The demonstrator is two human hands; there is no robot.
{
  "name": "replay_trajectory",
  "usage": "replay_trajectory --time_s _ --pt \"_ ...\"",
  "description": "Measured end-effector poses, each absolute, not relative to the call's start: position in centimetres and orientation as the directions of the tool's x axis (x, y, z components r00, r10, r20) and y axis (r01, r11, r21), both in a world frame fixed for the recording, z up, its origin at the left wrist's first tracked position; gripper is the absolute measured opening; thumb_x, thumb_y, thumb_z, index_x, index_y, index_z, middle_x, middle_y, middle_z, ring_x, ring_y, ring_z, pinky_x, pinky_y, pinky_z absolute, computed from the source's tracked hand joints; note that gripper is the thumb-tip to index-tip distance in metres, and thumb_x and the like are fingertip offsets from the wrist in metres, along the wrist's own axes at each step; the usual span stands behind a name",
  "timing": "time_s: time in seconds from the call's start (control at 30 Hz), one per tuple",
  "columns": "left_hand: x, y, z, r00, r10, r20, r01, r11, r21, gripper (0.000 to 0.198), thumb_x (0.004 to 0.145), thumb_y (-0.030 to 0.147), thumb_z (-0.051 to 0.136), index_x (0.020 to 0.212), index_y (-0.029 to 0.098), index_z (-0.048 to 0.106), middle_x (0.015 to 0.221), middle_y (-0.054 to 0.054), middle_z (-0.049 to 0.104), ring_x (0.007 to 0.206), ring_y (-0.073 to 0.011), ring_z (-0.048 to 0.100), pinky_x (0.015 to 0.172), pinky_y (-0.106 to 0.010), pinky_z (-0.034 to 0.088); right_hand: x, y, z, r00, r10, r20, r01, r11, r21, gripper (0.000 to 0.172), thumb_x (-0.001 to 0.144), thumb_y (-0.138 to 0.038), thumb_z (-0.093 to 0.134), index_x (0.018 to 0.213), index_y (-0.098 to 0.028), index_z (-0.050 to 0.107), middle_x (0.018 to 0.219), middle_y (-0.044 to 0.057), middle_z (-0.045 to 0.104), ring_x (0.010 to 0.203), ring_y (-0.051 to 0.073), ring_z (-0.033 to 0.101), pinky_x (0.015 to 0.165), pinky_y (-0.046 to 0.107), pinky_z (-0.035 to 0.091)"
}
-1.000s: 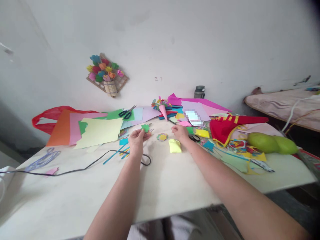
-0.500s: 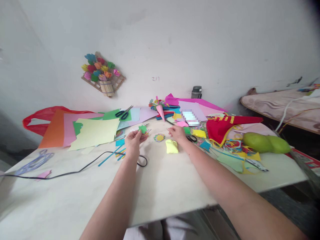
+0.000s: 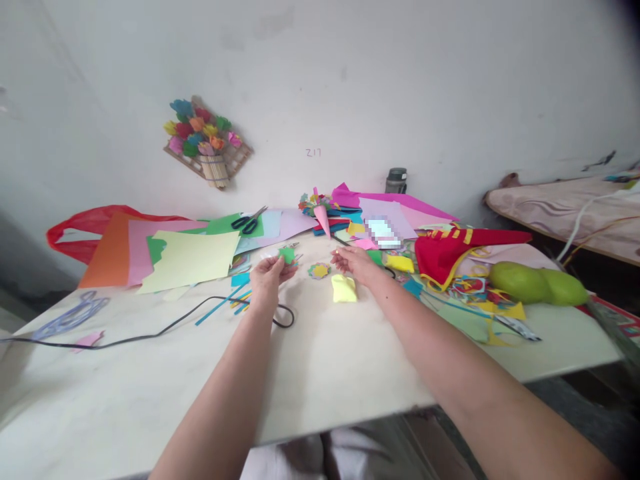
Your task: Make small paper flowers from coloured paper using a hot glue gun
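Observation:
My left hand (image 3: pixel 269 276) is raised a little above the white table (image 3: pixel 320 373), fingers pinched on a small green paper cut-out (image 3: pixel 287 255). My right hand (image 3: pixel 353 261) reaches out beside it with fingers loosely spread and nothing visible in them. Between the two hands a small paper flower (image 3: pixel 319 270) with a yellow centre lies flat. A pale yellow folded piece (image 3: pixel 344 289) lies just below my right wrist.
Coloured paper sheets (image 3: pixel 190 253) and black scissors (image 3: pixel 249 221) lie at the back left. A black cable (image 3: pixel 165 328) crosses the table. Paper scraps, a red cloth (image 3: pixel 450 253) and a green pear-shaped object (image 3: pixel 537 284) crowd the right. A paper bouquet (image 3: pixel 206 141) hangs on the wall.
My right hand has lifted and slid slightly left, toward the paper flower. My left hand keeps hold of the green cut-out and has barely moved.

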State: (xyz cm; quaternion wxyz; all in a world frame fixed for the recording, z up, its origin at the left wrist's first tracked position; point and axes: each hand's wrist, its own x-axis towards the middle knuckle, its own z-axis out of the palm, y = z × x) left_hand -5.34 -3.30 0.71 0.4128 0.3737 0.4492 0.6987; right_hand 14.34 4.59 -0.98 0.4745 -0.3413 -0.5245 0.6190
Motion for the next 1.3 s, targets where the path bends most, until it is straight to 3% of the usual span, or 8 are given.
replay_trajectory --time_s 0.27,0.43,0.6,0.9,1.1,1.3 --pt "-5.4 -3.3 0.6 -0.365 0.920 0.143 -0.252 -0.245 0.936 0.027 0.059 0.030 0.068 0.070 0.012 0.052 0.058 -0.003 0.062 0.059 -0.0169 0.064 0.059 -0.027 0.051 14.2 5.0 -1.3 -0.295 0.952 0.085 -0.329 -0.018 -0.944 0.006 0.072 -0.012 0.057 0.075 -0.011 0.062 0.059 -0.001 0.057 0.047 0.004 0.049 0.044 0.016 0.039" --pt "-5.5 -3.4 0.5 -0.369 0.919 0.136 -0.261 -0.243 0.934 0.026 0.059 0.030 0.069 0.069 0.013 0.052 0.057 -0.002 0.062 0.060 -0.0177 0.064 0.059 -0.028 0.051 14.0 5.2 -1.4 -0.260 0.964 0.051 -0.324 -0.038 -0.945 0.010 0.067 -0.005 0.060 0.075 -0.012 0.062 0.060 0.001 0.061 0.047 0.006 0.052 0.047 0.017 0.043" --pt "-5.8 -3.2 0.4 -0.382 0.913 0.141 -0.288 -0.263 0.921 0.024 0.060 0.028 0.068 0.068 0.013 0.052 0.060 -0.004 0.063 0.061 -0.0177 0.064 0.061 -0.029 0.051 13.9 5.2 -1.5 -0.242 0.967 0.080 -0.302 0.003 -0.953 0.003 0.070 -0.009 0.059 0.070 -0.012 0.059 0.061 0.001 0.061 0.045 0.005 0.050 0.044 0.018 0.043" --pt "-8.2 -3.5 1.6 -0.545 0.825 0.153 -0.346 -0.387 0.855 0.018 0.064 0.021 0.064 0.072 0.011 0.052 0.066 -0.006 0.065 0.059 -0.0144 0.064 0.063 -0.027 0.051 13.8 4.7 -1.4 -0.170 0.969 0.179 -0.114 0.161 -0.980 0.028 0.077 -0.039 0.052 0.065 -0.014 0.051 0.050 -0.003 0.052 0.035 0.004 0.041 0.031 0.016 0.031" --pt "-8.6 -3.7 1.8 -0.575 0.806 0.137 -0.372 -0.407 0.834 0.016 0.066 0.018 0.062 0.073 0.012 0.050 0.063 -0.006 0.064 0.060 -0.0156 0.064 0.063 -0.028 0.052 13.9 4.9 -1.4 -0.152 0.970 0.188 0.004 0.191 -0.982 0.022 0.071 -0.032 0.059 0.061 -0.013 0.053 0.054 0.000 0.057 0.037 0.004 0.042 0.033 0.016 0.033" --pt "-8.8 -3.7 1.7 -0.578 0.804 0.138 -0.370 -0.409 0.834 0.017 0.065 0.018 0.063 0.073 0.012 0.050 0.063 -0.006 0.064 0.060 -0.0170 0.064 0.064 -0.030 0.052 13.9 5.1 -0.8 -0.097 0.984 0.149 0.126 0.161 -0.979 0.013 0.074 -0.020 0.053 0.064 -0.013 0.055 0.054 0.000 0.058 0.037 0.004 0.041 0.035 0.016 0.034"
